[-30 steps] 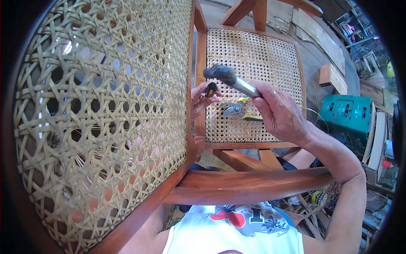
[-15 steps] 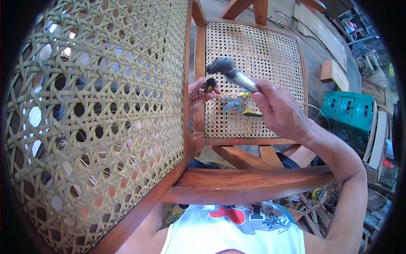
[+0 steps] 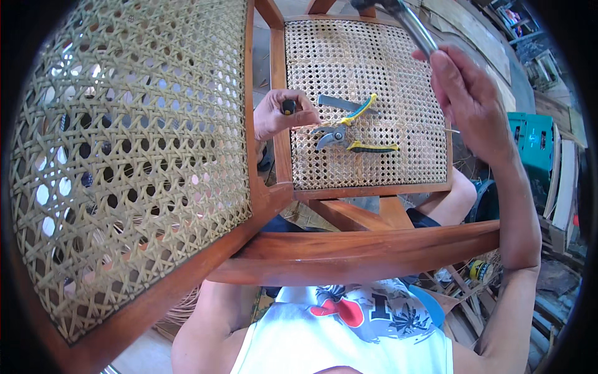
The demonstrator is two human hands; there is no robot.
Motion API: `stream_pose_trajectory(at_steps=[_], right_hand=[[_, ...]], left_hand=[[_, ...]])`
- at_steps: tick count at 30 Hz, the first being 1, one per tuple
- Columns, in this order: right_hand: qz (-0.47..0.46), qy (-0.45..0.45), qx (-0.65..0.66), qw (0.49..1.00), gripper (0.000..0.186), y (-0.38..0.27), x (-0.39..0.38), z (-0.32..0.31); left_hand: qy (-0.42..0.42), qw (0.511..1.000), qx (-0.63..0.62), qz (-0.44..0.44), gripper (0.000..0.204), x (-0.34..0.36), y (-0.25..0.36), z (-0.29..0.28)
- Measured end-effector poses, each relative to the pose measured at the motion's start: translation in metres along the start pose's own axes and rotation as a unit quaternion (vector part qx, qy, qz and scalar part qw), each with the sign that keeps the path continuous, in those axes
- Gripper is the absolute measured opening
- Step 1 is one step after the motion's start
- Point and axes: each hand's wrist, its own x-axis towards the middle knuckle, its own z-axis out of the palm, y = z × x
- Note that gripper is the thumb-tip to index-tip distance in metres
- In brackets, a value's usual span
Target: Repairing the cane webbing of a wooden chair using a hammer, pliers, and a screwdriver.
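Note:
My right hand [image 3: 473, 103] is wrapped round the metal shaft of a hammer [image 3: 416, 30], raised over the far right of the chair seat, its dark head partly cut off by the top edge. At the inner edge of the chair back, my left hand [image 3: 277, 118] grips a tool with a black and yellow handle end [image 3: 288, 107]; the tool's working end is hidden. On the woven cane seat [image 3: 398, 75] lie yellow-and-green pruning shears [image 3: 341, 132], blades apart, beside a flat grey metal strip [image 3: 339, 102]. Cane webbing also fills the chair back [image 3: 143, 124].
A curved wooden armrest [image 3: 361, 252] crosses in front of my body. Green crates [image 3: 532, 146] stand at the right near wooden boards [image 3: 564, 187]. A yellow-and-black can [image 3: 479, 270] and wood scraps lie on the floor at lower right.
My right hand has lifted the hammer up and to the right, away from the tool in my left hand. My view has shifted slightly, showing more of the metal strip.

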Motion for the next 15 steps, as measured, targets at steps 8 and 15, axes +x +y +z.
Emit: stream_pose_trajectory(at_steps=[8,15], right_hand=[[0.104,0.007,-0.012,0.995,0.036,0.001,0.006,-0.025],[0.036,0.015,0.056,0.998,0.043,-0.028,-0.003,-0.031]], left_hand=[[0.385,0.922,0.047,-0.010,0.045,-0.003,-0.028,0.049],[0.072,0.996,0.053,-0.009,0.051,-0.006,-0.015,0.013]])
